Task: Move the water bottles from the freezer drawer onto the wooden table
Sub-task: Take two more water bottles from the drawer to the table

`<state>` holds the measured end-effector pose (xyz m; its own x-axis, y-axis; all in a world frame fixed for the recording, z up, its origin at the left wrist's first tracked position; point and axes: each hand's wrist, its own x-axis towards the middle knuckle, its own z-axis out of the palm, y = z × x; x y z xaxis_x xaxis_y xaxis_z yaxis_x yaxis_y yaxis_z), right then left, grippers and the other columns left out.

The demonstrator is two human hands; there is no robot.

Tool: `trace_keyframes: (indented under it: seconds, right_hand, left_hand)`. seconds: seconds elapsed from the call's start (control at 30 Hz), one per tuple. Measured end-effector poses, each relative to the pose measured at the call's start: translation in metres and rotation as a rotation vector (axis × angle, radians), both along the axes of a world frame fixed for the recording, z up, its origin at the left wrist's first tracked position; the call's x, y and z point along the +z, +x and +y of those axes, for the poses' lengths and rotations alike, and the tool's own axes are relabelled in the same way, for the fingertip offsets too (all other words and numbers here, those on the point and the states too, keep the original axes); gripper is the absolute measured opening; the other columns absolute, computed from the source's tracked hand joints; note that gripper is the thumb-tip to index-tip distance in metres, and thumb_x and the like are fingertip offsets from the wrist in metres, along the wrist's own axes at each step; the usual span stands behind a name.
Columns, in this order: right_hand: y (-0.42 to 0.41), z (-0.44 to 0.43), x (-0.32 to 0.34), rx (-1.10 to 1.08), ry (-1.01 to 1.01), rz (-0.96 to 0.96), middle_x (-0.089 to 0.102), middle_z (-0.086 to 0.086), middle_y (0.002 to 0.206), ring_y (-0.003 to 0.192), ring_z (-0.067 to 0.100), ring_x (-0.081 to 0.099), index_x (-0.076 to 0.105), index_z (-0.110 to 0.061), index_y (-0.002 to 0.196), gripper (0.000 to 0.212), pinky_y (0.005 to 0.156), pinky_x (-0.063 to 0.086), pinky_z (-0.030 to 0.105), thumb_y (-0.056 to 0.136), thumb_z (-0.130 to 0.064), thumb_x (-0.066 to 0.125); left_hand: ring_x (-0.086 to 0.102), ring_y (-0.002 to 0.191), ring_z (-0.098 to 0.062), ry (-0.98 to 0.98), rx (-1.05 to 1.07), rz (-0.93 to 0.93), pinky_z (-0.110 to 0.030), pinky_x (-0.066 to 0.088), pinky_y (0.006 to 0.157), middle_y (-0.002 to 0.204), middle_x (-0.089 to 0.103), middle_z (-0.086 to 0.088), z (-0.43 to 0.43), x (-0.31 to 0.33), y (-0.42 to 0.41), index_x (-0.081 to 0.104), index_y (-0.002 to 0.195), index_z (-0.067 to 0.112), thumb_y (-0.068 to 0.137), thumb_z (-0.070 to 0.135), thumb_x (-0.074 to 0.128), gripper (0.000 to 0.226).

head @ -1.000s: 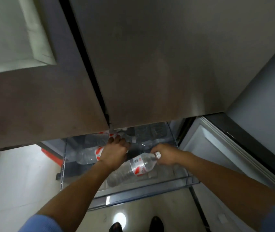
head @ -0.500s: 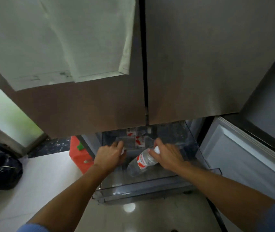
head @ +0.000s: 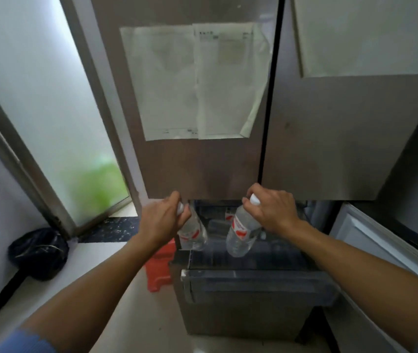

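Observation:
My left hand (head: 160,221) grips a clear water bottle (head: 192,233) by its white-capped neck, and the bottle hangs above the left side of the open freezer drawer (head: 253,278). A second clear bottle with a red label (head: 239,234) hangs from my right hand (head: 273,211), which holds it at the cap over the drawer's middle. Deeper inside the drawer, another red-labelled bottle (head: 228,214) is partly visible. The wooden table is out of view.
The fridge doors (head: 203,161) with taped paper sheets rise straight ahead. An open white door panel (head: 381,240) stands at the right. A red object (head: 159,266) sits on the floor left of the drawer, and a black bag (head: 38,253) lies by the frosted glass door.
Both hands have lifted up out of the drawer, each now carrying a bottle by its neck. My view has risen and pulled back from the freezer.

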<state>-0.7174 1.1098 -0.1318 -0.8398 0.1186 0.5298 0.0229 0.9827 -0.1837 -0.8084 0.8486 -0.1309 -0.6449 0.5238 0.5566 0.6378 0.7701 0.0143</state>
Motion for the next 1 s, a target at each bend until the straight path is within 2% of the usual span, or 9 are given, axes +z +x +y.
trace_keyframes:
  seconds: [0.23,0.3,0.4,0.47,0.6,0.73,0.87,0.93,1.0]
  right_hand:
    - [0.012,-0.089,0.012,0.273,-0.026,0.027,0.065,0.003,0.071,0.058,0.025,0.058,0.053,-0.019,0.086,0.031,0.052,0.045,0.03,0.09,-0.049,0.046]
    - [0.024,-0.13,-0.001,0.366,-0.024,0.033,0.066,0.004,0.069,0.052,0.02,0.053,0.056,-0.019,0.086,0.031,0.045,0.037,0.022,0.09,-0.048,0.047]
    - [0.049,-0.197,-0.022,0.521,-0.027,-0.039,0.067,0.004,0.074,0.055,0.018,0.054,0.058,-0.021,0.089,0.032,0.049,0.04,0.025,0.091,-0.05,0.045]
    - [0.065,-0.244,-0.032,0.645,0.007,-0.063,0.066,0.003,0.073,0.055,0.016,0.051,0.06,-0.021,0.089,0.035,0.05,0.031,0.023,0.089,-0.052,0.043]
    - [0.095,-0.351,-0.038,0.821,0.081,-0.105,0.07,0.008,0.084,0.071,0.028,0.062,0.06,-0.023,0.099,0.033,0.057,0.036,0.031,0.09,-0.051,0.047]
    - [0.136,-0.476,-0.039,0.989,0.091,-0.13,0.07,0.002,0.086,0.063,0.017,0.054,0.059,-0.024,0.097,0.034,0.059,0.033,0.026,0.09,-0.055,0.045]
    - [0.187,-0.609,-0.044,1.126,0.077,-0.189,0.067,-0.002,0.085,0.064,0.012,0.054,0.052,-0.027,0.092,0.031,0.056,0.039,0.022,0.09,-0.058,0.047]
    - [0.215,-0.672,-0.045,1.184,0.119,-0.176,0.067,-0.003,0.083,0.062,0.013,0.055,0.049,-0.028,0.093,0.033,0.052,0.04,0.022,0.09,-0.06,0.044]
    - [0.244,-0.728,-0.044,1.232,0.134,-0.162,0.065,-0.006,0.08,0.058,0.011,0.052,0.044,-0.03,0.092,0.033,0.047,0.031,0.019,0.089,-0.063,0.041]
  left_hand:
    - [0.059,0.05,-0.035,0.108,0.376,-0.005,-0.03,0.036,0.046,0.06,0.062,-0.01,-0.114,0.003,0.097,0.054,0.08,0.011,0.086,0.038,0.062,0.028]
    - [0.059,0.053,-0.035,0.082,0.471,-0.069,-0.032,0.039,0.048,0.064,0.063,-0.011,-0.153,-0.012,0.134,0.053,0.082,0.012,0.088,0.041,0.058,0.03]
    - [0.058,0.056,-0.031,0.024,0.603,-0.186,-0.032,0.042,0.049,0.069,0.064,-0.008,-0.216,-0.034,0.194,0.052,0.083,0.015,0.089,0.045,0.055,0.031]
    - [0.057,0.057,-0.025,-0.008,0.709,-0.249,-0.032,0.045,0.051,0.07,0.063,-0.005,-0.262,-0.045,0.235,0.049,0.083,0.017,0.09,0.048,0.05,0.031]
    - [0.048,0.052,-0.016,0.024,0.907,-0.281,-0.027,0.033,0.048,0.066,0.056,0.001,-0.358,-0.053,0.32,0.044,0.082,0.02,0.092,0.048,0.046,0.029]
    - [0.042,0.05,-0.012,0.042,1.094,-0.272,-0.025,0.026,0.045,0.062,0.047,0.008,-0.453,-0.052,0.408,0.04,0.082,0.023,0.092,0.047,0.047,0.027]
    - [0.051,0.055,-0.012,0.082,1.242,-0.287,-0.025,0.04,0.05,0.069,0.055,0.007,-0.549,-0.046,0.494,0.048,0.085,0.025,0.092,0.049,0.047,0.025]
    - [0.051,0.054,-0.008,0.095,1.313,-0.294,-0.023,0.038,0.049,0.066,0.053,0.009,-0.593,-0.041,0.537,0.047,0.083,0.026,0.093,0.049,0.046,0.025]
    - [0.048,0.052,-0.007,0.096,1.387,-0.309,-0.023,0.033,0.047,0.063,0.05,0.01,-0.631,-0.036,0.579,0.045,0.08,0.026,0.093,0.049,0.046,0.026]
